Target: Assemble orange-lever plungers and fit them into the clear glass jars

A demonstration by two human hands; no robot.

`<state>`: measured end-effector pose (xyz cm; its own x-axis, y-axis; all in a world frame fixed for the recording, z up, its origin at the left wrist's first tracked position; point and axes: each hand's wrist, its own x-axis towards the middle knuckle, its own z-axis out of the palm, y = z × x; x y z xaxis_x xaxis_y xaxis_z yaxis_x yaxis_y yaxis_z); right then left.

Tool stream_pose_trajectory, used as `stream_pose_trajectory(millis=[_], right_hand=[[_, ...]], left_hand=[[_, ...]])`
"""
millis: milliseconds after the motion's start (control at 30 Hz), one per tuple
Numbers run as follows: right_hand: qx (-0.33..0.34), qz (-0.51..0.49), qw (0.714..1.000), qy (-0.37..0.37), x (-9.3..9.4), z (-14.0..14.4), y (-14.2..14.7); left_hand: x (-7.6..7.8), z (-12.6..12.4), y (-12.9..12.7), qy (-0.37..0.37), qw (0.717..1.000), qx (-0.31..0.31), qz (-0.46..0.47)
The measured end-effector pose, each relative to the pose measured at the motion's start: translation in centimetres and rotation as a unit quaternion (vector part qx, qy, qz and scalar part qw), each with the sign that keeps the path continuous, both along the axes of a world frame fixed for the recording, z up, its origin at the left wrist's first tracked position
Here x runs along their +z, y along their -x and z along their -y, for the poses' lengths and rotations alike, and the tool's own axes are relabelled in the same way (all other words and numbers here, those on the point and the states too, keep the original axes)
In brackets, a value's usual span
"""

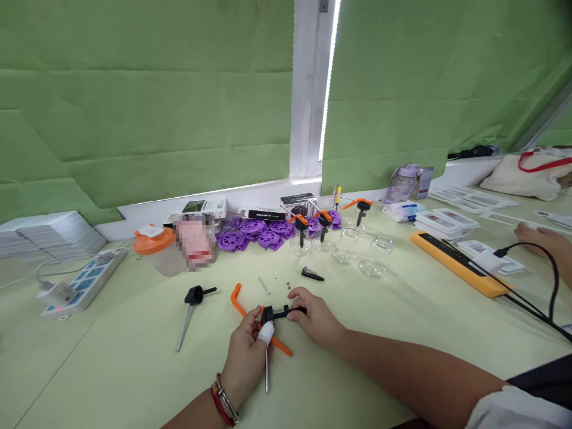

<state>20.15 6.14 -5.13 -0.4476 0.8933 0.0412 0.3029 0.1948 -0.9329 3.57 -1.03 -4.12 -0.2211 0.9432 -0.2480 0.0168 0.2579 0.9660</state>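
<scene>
My left hand [245,351], its thumb tip wrapped in white, grips a black plastic fitting [268,314] with a metal rod [267,378] pointing down toward me. Between finger and thumb, my right hand [319,319] pinches the black stem [297,310] on the fitting's right side; a short silvery section shows between. An orange curved piece [238,301] emerges above my left hand, and an orange strip [282,347] shows below it; whether they are one part is hidden. A similar black fitting with a rod [195,295] lies to the left.
Beyond my hands lie a small metal pin [264,285], tiny brass-coloured bits [288,285] and a black comb-like piece [312,274]. Further back are purple parts [252,227], clear glass pieces [371,267] and assembled orange-black units [325,220]. A power strip [460,265] and another person's hand [543,238] are right.
</scene>
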Motion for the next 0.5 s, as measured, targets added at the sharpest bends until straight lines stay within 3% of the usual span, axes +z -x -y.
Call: stream_pose_trajectory(millis=[367, 500], right_hand=[[-0.01, 0.022, 0.999, -0.028, 0.1, -0.9, 1.4], [-0.02, 0.039, 0.996, -0.079, 0.2, -1.2, 1.4]], left_hand=[[0.3, -1.3, 0.0, -0.029, 0.999, -0.009, -0.019], [0.0, -1.5, 0.0, -0.032, 0.999, -0.013, -0.019]])
